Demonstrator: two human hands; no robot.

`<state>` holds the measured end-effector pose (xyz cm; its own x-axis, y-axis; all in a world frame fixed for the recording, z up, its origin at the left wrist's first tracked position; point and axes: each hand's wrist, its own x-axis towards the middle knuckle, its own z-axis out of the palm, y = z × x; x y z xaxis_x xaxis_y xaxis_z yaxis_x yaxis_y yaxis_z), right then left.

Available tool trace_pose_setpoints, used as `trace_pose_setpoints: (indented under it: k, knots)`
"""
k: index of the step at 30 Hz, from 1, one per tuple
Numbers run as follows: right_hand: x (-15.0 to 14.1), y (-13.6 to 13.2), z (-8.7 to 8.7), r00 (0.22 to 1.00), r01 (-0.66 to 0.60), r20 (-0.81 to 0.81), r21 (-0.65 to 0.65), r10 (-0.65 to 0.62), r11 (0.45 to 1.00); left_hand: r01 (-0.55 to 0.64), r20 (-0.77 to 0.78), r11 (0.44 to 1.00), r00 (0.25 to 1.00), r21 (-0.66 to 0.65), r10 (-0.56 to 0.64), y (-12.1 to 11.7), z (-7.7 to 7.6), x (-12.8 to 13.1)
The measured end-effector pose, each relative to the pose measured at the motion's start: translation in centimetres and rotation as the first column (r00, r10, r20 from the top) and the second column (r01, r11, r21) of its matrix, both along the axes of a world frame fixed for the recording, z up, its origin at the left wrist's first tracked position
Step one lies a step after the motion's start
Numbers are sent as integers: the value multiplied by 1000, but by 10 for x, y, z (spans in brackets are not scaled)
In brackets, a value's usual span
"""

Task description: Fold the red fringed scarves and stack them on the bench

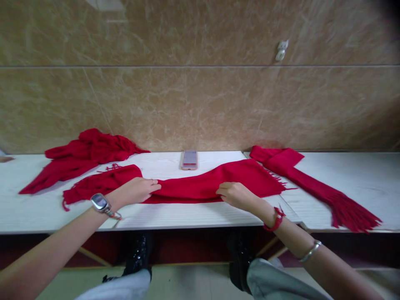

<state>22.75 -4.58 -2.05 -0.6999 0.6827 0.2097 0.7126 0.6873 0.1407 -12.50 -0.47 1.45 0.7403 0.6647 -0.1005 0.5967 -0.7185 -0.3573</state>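
A red fringed scarf [187,188] lies lengthwise on the white bench top in front of me. Its right part is flat, with the fringe at the far right end, while its left end is bunched. My left hand [139,191] pinches the scarf left of its middle, fingers closed on the cloth. Right of the middle, my right hand [234,193] grips the near edge, its fingertips pressed together. The cloth between both hands lies in a narrow strip.
A crumpled red cloth [90,152] lies at the back left. On the right rests a folded red scarf [312,181] with its fringe at the front edge. A phone [189,160] sits by the tiled wall [187,104]. The white bench top [150,216] ends just before my legs.
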Motion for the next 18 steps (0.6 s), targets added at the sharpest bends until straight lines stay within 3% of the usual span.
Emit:
trace_pose_setpoints:
  k: [5,10,14,18]
  knots:
    - [19,-1,-11,991,-74,-108,-4,73,997,-39,-1,999,999,-5,39,0,-14,-7]
    - [27,-1,-11,968,-123,-225,-52,108,991,-53,-5,999,999,11,53,-7,-12,-1]
    - [30,-2,-7,964,-143,-239,-106,115,984,36,23,999,999,6,-36,-13,-13,23]
    - [30,2,-6,971,-141,-204,-51,128,989,137,67,990,988,37,-139,-9,-13,45]
